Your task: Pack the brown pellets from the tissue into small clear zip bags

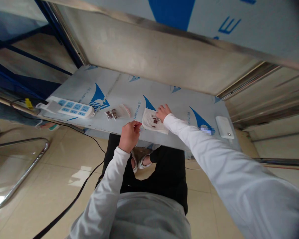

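Note:
On the metal table lies a white sheet or flat packet [148,124] with several small dark-red pieces [154,121] on it. My right hand [163,113] is over its right side, fingertips bent down and drawn together at the pieces; what is between them is too small to make out. At the sheet's left edge, my left hand [130,134] is closed in a pinch, and I cannot tell what its fingertips hold. To the left are a small clear bag of brown pieces [111,114] and another clear bag [125,110] with a reddish edge.
A white power strip [74,108] with blue sockets lies on the table's left, its black cable [89,172] hanging to the floor. A white flat device [224,127] is at the right end. Overhead juts a film-covered shelf [129,10]. A metal chair frame [27,176] stands left.

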`<state>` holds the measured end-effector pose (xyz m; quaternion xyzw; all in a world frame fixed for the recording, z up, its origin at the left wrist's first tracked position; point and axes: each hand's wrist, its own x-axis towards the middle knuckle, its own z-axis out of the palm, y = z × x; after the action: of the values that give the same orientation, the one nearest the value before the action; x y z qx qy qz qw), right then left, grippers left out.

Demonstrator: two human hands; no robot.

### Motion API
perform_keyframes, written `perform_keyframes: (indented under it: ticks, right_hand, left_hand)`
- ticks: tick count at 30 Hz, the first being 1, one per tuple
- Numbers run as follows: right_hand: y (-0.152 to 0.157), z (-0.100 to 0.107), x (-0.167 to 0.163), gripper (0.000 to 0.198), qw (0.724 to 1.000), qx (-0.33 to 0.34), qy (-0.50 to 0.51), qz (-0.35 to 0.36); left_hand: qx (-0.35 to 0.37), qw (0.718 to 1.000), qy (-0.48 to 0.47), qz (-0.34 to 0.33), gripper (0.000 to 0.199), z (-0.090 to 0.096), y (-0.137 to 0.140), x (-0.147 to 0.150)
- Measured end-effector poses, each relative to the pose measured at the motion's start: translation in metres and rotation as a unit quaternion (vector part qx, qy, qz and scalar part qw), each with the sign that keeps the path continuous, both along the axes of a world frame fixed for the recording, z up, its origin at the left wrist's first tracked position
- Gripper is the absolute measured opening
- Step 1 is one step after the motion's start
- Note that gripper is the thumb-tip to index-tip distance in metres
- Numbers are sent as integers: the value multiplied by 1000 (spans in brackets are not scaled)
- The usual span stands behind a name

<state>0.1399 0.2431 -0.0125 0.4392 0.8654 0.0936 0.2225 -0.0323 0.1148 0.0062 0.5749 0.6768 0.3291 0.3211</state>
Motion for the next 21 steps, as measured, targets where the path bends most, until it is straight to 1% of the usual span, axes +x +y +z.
perform_keyframes:
  ticks: [2, 4, 5, 6, 8, 10, 11, 13, 15, 16, 17, 18, 19, 20, 21]
  right_hand:
    - [-1, 5, 1, 30, 1000, 8, -3, 6]
    - [-2, 10, 13, 32, 1000, 23, 9, 0]
    - [-2, 13, 24, 35, 999, 35, 27, -16]
    - [-2, 14, 38, 39, 997, 47, 52, -44]
    - [-3, 12, 72, 46, 982, 65, 117, -134]
    - [-6, 6, 108, 49, 957, 65, 164, -229]
    - [-9, 2, 125, 50, 946, 64, 179, -263]
    - [-19, -6, 148, 60, 926, 76, 203, -308]
    - [-32, -12, 155, 74, 908, 111, 227, -335]
    - [-39, -13, 151, 76, 892, 140, 262, -341]
    - [-47, -12, 142, 73, 870, 170, 318, -336]
    - [-55, -10, 130, 64, 841, 190, 391, -322]
    - [-62, -8, 114, 54, 801, 198, 480, -297]
    - [-68, -5, 97, 45, 759, 173, 568, -269]
    - [-74, -2, 79, 42, 721, 116, 635, -254]
  left_hand:
    - [3, 1000, -15, 0, 24, 0, -1, 0]
    - [4, 999, -39, 13, 36, 0, -2, 0]
    - [4, 998, -52, 25, 43, 0, -3, 0]
    - [4, 997, -64, 41, 47, 0, -4, -1]
    - [1, 994, -82, 65, 47, -2, -5, -2]
    - [-12, 992, -108, 69, 36, -6, -5, -2]
    - [-23, 989, -133, 66, 31, -8, -4, -1]
    - [-46, 975, -211, 57, 29, -13, -2, 2]
    - [-58, 954, -289, 56, 32, -16, 2, 9]
    - [-59, 945, -318, 58, 33, -16, 5, 14]
    - [-59, 937, -339, 59, 34, -16, 8, 19]
    - [-61, 932, -353, 57, 34, -16, 12, 25]
    - [-63, 929, -362, 52, 33, -15, 17, 32]
    - [-67, 927, -367, 45, 33, -15, 22, 38]
    - [-70, 926, -370, 35, 32, -14, 28, 45]
